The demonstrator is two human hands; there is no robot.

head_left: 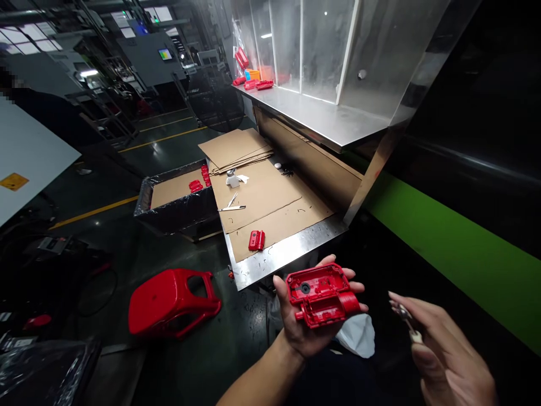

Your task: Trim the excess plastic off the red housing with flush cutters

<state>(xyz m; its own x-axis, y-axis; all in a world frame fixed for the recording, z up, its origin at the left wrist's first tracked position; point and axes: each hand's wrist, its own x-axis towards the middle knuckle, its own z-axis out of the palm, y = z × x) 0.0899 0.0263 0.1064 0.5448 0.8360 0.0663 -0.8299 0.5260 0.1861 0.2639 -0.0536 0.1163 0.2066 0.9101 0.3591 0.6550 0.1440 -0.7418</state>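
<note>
My left hand (302, 318) cradles a red moulded plastic housing (322, 294) on its palm, with the hollow inner side facing up. My right hand (446, 352) hangs to the right of it, apart from the housing, pinching a small tool (406, 321) with a metal tip and pale handle. Its exact kind is hard to tell. Ahead on the steel-edged bench, a second red housing (256, 241) lies on the cardboard sheet (270, 197), near a utility knife (231, 208).
A bin lined with black plastic (177, 211) holds more red parts beside the bench. A red plastic stool (171, 301) lies on its side on the floor. A steel shelf (304, 110) with red parts stands behind the cardboard. A white bag (357, 335) sits below my left hand.
</note>
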